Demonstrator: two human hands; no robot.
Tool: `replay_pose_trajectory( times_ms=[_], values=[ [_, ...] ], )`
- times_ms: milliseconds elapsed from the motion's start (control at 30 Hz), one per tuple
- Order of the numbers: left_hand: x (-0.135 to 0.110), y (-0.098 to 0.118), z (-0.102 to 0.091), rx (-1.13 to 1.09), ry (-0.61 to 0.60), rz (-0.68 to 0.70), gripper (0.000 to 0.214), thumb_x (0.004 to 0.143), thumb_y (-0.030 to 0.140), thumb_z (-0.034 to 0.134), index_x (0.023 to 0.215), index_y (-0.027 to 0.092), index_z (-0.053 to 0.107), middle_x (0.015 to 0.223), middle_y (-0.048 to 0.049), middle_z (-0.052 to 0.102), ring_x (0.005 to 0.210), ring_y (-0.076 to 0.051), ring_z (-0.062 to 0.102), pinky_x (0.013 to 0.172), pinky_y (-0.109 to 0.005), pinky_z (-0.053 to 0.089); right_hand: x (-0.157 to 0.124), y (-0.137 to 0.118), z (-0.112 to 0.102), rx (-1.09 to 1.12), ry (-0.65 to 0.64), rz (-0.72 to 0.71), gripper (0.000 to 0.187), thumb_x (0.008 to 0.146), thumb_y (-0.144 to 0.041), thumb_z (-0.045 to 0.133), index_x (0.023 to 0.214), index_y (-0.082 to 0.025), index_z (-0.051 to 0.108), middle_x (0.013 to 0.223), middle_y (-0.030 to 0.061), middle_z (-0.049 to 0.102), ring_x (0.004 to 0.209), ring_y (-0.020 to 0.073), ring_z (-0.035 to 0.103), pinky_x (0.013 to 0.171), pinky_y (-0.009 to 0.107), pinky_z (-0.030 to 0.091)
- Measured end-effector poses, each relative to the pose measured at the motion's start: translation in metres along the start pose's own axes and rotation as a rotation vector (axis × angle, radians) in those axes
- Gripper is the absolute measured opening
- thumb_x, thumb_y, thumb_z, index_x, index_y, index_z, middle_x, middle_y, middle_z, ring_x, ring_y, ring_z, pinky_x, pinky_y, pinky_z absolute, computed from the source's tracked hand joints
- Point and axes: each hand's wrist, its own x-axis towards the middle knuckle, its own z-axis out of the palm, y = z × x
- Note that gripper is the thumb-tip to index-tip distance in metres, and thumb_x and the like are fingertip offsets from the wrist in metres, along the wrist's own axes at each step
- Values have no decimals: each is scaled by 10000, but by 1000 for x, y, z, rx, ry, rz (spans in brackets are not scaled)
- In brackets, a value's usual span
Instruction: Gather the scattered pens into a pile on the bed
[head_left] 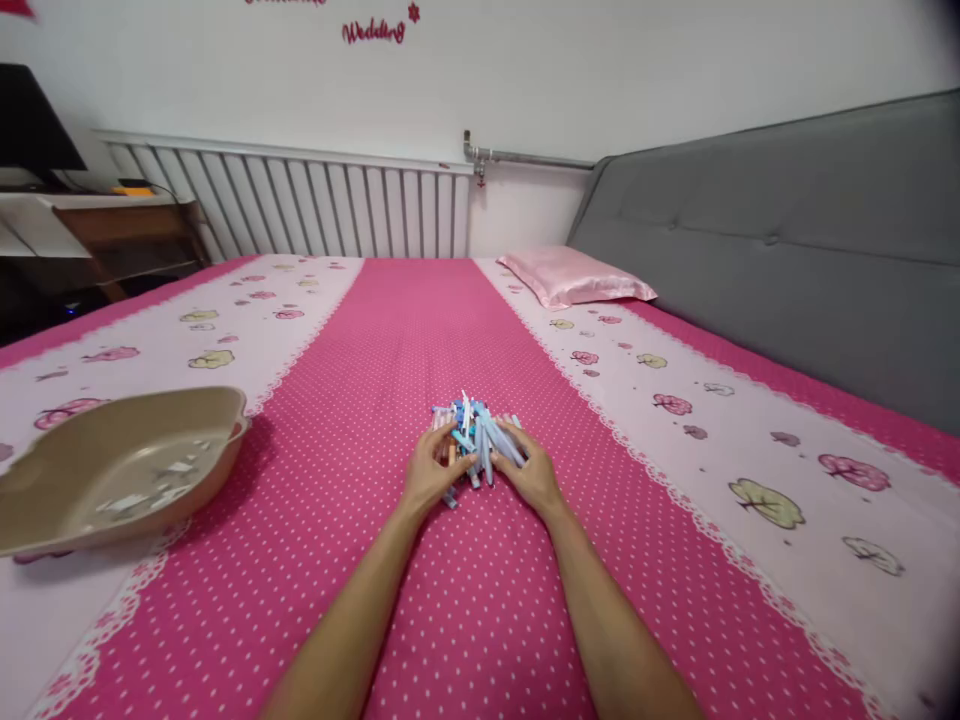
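Sticks [482, 440] lie between left hand [429, 470] and right hand [537, 476].

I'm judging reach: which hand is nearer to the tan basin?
Left. The left hand is at the left side of the pile of pen-like sticks, right of the tan basin and apart from it; the right hand is at the pile's right side, farther away.

I observe left hand [433, 474] and left forearm [361, 600], nearer the basin [120, 432]: bare. Right hand [537, 478] and right forearm [611, 605], farther: bare.
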Motion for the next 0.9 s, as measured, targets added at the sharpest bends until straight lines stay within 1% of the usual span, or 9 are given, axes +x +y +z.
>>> replay_pose_trajectory(
  times_ms=[167, 300, 433, 500, 567, 700, 800, 867, 900],
  values=[
    [-10, 10, -1, -18, 2, -23, 400, 637, 358, 728, 997, 187, 692, 1075, -95, 651, 1029, -252, 591, 935, -384, 435, -5, -8, -2, -9, 13, -40, 398, 716, -302, 642, 1104, -216, 658, 1121, 68, 663, 963, 220, 610, 870, 347, 456],
    [-25, 12, -1, -36, -11, -44, 388, 694, 405, 680, 999, 166, 694, 970, -98, 683, 878, -238, 649, 827, -386, 499, -8, -5, -4, 17, 40, -20, 325, 721, -353, 653, 1003, -201, 708, 971, 60, 698, 783, 194, 617, 761, 331, 477],
    [-40, 9, -4, -39, 16, -20, 432, 686, 388, 698, 1068, 186, 678, 1135, -109, 647, 1066, -258, 587, 950, -399, 432, -11, 1, -7, 87, 86, -7, 251, 752, -384, 625, 873, -196, 739, 911, 68, 719, 840, 215, 631, 812, 353, 468],
    [-48, 7, -7, -53, 37, -6, 506, 670, 383, 716, 1133, 191, 647, 1202, -107, 619, 1145, -260, 540, 1002, -397, 389, -13, 4, -8, 121, 95, -4, 235, 752, -385, 625, 859, -211, 743, 913, 63, 725, 875, 227, 637, 849, 374, 462],
    [-56, 6, -9, -63, 64, -31, 611, 651, 395, 733, 1209, 189, 595, 1220, -110, 610, 1153, -263, 535, 1009, -400, 384, -14, 5, -9, 159, 90, 2, 248, 761, -393, 617, 895, -224, 738, 962, 56, 724, 921, 236, 640, 881, 391, 458],
    [-60, 6, -9, -123, 185, -179, 764, 591, 397, 781, 1273, 168, 526, 1298, -137, 545, 1194, -283, 502, 1037, -409, 351, -15, 8, -9, 236, 72, 23, 365, 808, -431, 558, 1088, -228, 675, 1133, 59, 674, 1041, 241, 616, 900, 390, 473],
    [-51, 8, -8, -374, 235, -331, 799, 564, 363, 811, 1275, 163, 506, 1374, -144, 471, 1272, -275, 424, 1087, -383, 277, -13, 11, -7, 311, 92, 97, 596, 800, -474, 562, 1345, -261, 449, 1306, 73, 559, 1134, 239, 568, 894, 384, 487],
    [-42, 9, -9, -538, 228, -403, 776, 565, 337, 818, 1258, 170, 510, 1404, -131, 440, 1302, -258, 387, 1102, -353, 250, -12, 14, -4, 302, 143, 191, 731, 787, -521, 565, 1421, -265, 308, 1385, 93, 475, 1200, 245, 515, 946, 409, 452],
    [-38, 10, -9, -592, 218, -422, 751, 580, 330, 811, 1250, 174, 512, 1413, -124, 430, 1308, -247, 380, 1101, -338, 255, -12, 15, -3, 278, 166, 233, 743, 783, -546, 558, 1420, -251, 312, 1393, 105, 463, 1225, 254, 490, 988, 432, 413]
  ],
)
